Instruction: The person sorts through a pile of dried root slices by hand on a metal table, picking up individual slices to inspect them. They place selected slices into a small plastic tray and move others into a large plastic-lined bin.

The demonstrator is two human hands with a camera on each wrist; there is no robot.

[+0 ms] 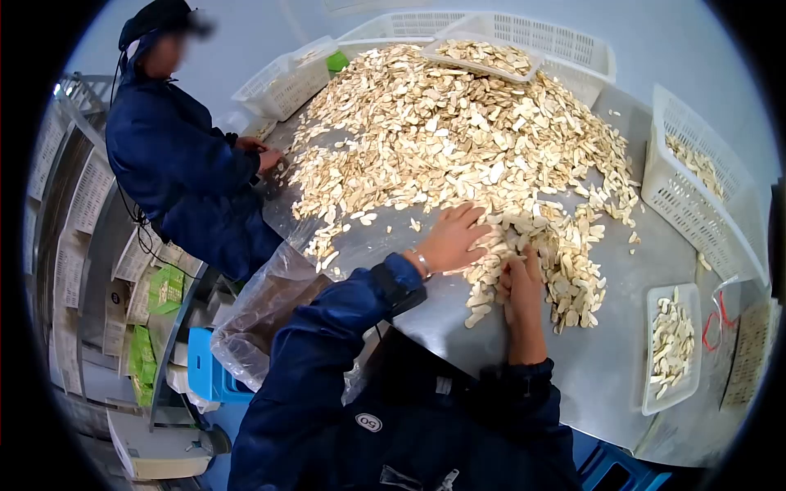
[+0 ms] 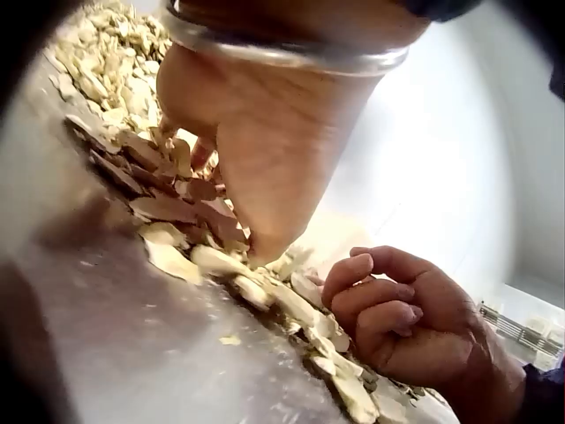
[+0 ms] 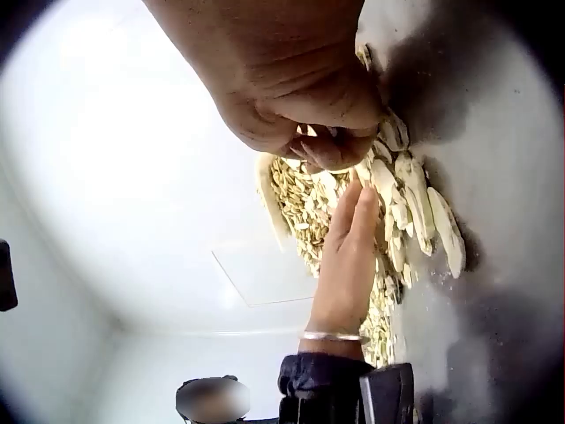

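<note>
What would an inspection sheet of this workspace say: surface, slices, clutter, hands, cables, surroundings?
Surface: metal table, scattered slices and small crumbs.
Job's things: large heap of pale slices; more slices in a small white tray and white perforated baskets.
Clutter: red cord beside the tray; clear plastic bag by the near edge.
Hands: left hand open, fingers at the slices; right hand curled beside it, no slice visible in its grip.
Cables: dark cord behind the other person; on the table, nothing seen.
Surroundings: another person at the table; blue stool; green packages.
</note>
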